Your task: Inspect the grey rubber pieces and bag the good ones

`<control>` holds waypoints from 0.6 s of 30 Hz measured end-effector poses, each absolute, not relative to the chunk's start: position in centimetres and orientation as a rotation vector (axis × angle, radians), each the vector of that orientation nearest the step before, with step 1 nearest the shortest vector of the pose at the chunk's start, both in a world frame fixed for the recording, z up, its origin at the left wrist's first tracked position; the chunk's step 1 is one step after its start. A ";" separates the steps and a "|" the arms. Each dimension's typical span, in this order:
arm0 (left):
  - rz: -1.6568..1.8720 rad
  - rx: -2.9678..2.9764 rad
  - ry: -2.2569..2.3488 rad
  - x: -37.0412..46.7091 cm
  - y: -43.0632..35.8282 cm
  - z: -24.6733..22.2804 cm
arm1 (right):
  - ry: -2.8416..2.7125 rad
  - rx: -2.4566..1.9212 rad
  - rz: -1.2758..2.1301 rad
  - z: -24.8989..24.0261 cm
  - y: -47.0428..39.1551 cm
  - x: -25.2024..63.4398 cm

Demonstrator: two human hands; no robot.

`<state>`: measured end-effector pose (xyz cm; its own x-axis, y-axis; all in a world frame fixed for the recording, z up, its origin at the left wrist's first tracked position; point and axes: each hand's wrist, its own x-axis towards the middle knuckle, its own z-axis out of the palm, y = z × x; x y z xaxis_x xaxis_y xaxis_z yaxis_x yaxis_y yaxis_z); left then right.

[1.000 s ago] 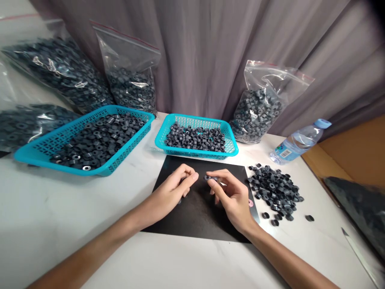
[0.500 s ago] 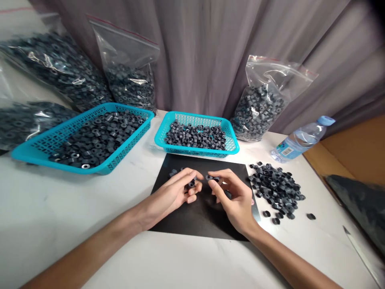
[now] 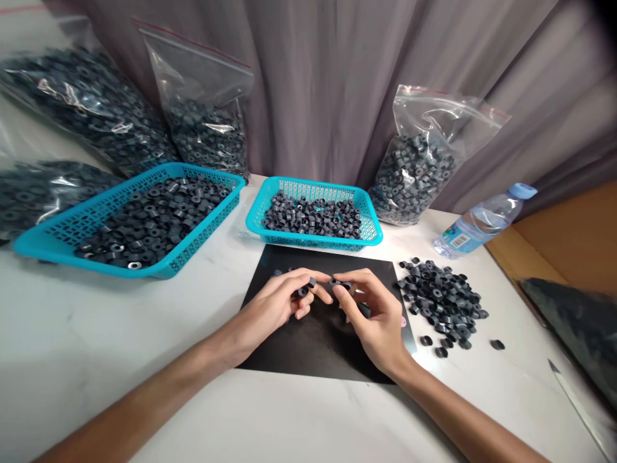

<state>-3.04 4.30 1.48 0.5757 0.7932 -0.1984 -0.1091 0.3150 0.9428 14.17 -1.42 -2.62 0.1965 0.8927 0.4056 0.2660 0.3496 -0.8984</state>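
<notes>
Above the black mat (image 3: 299, 354), my left hand (image 3: 277, 299) is closed on small black rings (image 3: 303, 292), at least two of them showing at its thumb. Its fingers stretch to the right until they meet the fingertips of my right hand (image 3: 378, 315). Between right thumb and index finger sits a black cylindrical piece with a hole (image 3: 334, 282), with another dark piece beside it. My right palm and lower fingers are partly hidden. Behind my left hand, a few dark pieces (image 3: 277, 273) lie on the mat.
Two blue baskets (image 3: 166, 270) (image 3: 313, 243) hold many black pieces. A loose pile of black rings (image 3: 441, 302) lies right of the mat. Zip bags (image 3: 414, 180) of pieces, a water bottle (image 3: 482, 222) and a thin pointed tool (image 3: 578, 405) are around the table.
The fingers of my left hand have reached right, from slightly apart to meeting my right fingertips. The rings at the left thumb have shifted a little. My right hand is nearly still.
</notes>
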 end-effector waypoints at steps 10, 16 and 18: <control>0.654 1.092 0.800 -3.1 4.4 1.5 | -1.339 -1.129 0.664 -2.6 -1.4 14.1; 0.555 1.313 0.882 -3.5 4.4 1.8 | -1.433 -1.087 0.579 -2.6 -1.6 14.2; 0.512 1.375 0.896 -3.7 4.4 1.9 | -1.493 -1.069 0.536 -2.6 -1.7 14.2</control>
